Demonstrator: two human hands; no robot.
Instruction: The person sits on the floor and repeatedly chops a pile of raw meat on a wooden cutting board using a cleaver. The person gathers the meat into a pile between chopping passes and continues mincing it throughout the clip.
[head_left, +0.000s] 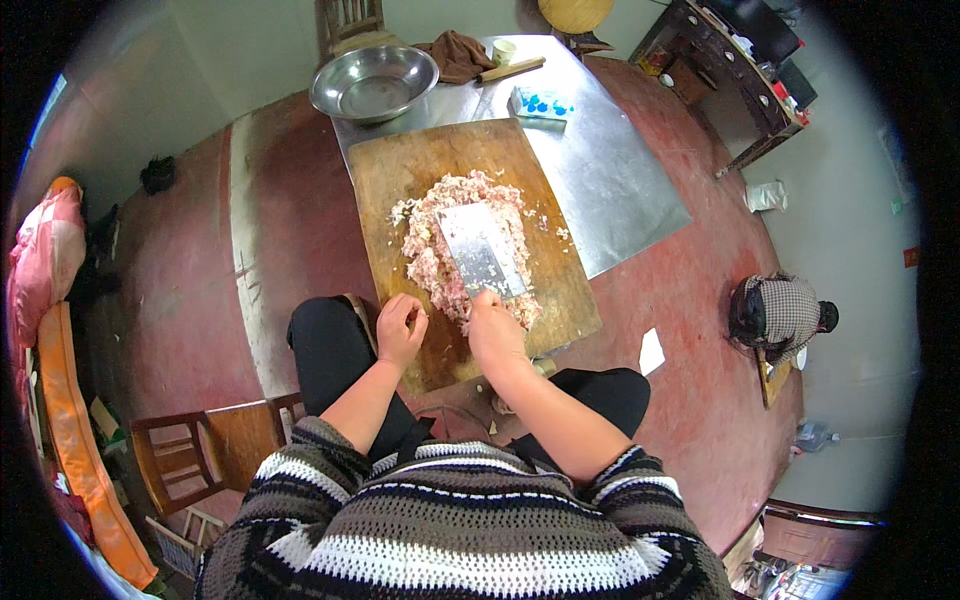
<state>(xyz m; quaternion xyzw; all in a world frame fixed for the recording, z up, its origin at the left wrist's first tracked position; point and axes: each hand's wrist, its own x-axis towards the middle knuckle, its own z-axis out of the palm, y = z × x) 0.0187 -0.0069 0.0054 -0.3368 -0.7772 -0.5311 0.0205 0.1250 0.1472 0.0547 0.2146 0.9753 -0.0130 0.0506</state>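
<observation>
My right hand grips the handle of a broad-bladed cleaver. Its blade lies nearly flat over a mound of minced pale-pink meat, with bits stuck to the steel. The mince is spread across the middle of a thick wooden cutting board, and small scraps dot the wood to its right. At the board's left edge, my left hand rests with curled fingers and nothing visible in it. Whether its fingers press on the wood is hard to tell.
Beyond the board, a metal-topped table carries a steel basin, a brown cloth, a paper cup, a wooden rod and a tissue box. A person crouches at the right. A wooden chair stands at lower left.
</observation>
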